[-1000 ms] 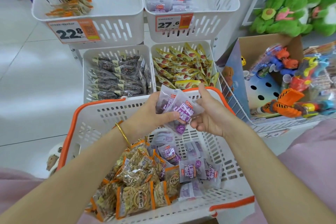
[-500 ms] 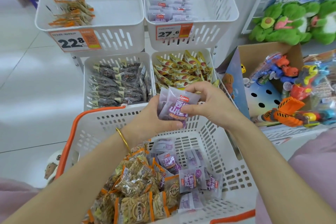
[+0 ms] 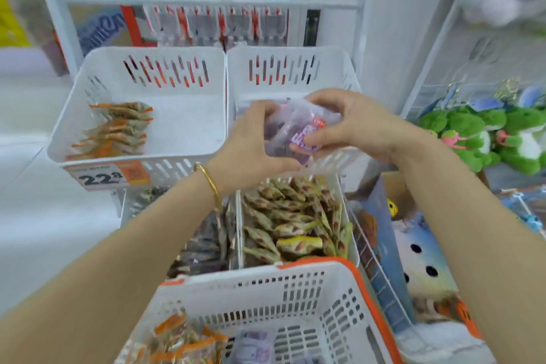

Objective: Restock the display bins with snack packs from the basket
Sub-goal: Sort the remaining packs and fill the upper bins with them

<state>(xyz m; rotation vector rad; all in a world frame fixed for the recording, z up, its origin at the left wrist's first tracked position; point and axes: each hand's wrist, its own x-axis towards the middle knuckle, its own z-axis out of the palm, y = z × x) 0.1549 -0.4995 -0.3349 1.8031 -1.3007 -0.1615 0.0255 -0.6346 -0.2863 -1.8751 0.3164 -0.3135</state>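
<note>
Hands: our left hand [image 3: 251, 145] and right hand [image 3: 351, 124] both curl round one bundle of purple snack packs [image 3: 295, 130], clasping it from either side.
Where: the bundle hangs over the upper right bin [image 3: 283, 68], low between its walls and not yet let go.
Done, as we judge: the lower right bin [image 3: 344, 233] is heaped with green packs and the lower left bin [image 3: 125, 210] holds dark packs.
Left: the upper left bin [image 3: 183, 127] holds only a thin row of orange-edged packs [image 3: 115, 130]. The basket [image 3: 295, 284] keeps more orange-edged and purple packs.
Count: we see four bins, one basket and one bundle in hand. The blur stops us counting single packs.
</note>
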